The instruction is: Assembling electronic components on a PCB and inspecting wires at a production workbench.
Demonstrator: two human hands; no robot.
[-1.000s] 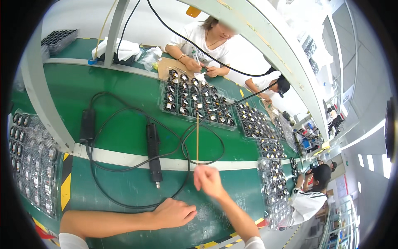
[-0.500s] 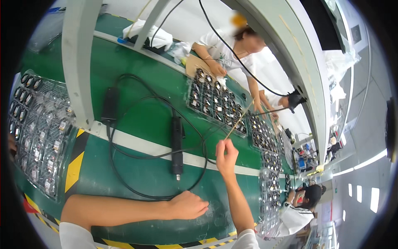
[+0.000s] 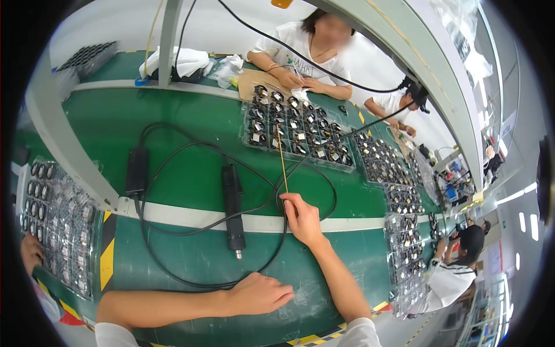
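My right hand [image 3: 303, 217] is raised above the bench, with thumb and forefinger pinching the lower end of a thin, straight tan stick [image 3: 282, 162]. The stick points up and away, its far end overlapping a tray of small black parts in view. My left hand [image 3: 260, 294] rests on the green bench mat [image 3: 191, 254], fingers curled together; nothing shows in them and the palm is hidden. Beyond it lies a black electric screwdriver [image 3: 233, 202], bit towards me. Its black cable [image 3: 156, 263] loops across the bench, close by both hands.
Clear plastic trays of small black parts stand at the far side [image 3: 295, 121], right [image 3: 404, 254] and left [image 3: 58, 225]. A black box [image 3: 137, 170] lies near a grey post [image 3: 69, 139]. Co-workers sit opposite and to the right; another person's hand [image 3: 31, 253] is at the left tray.
My view has shifted. My right hand, still pinching the stick, sits further left over the bench, and the stick now leans slightly left instead of right. My left hand stays resting.
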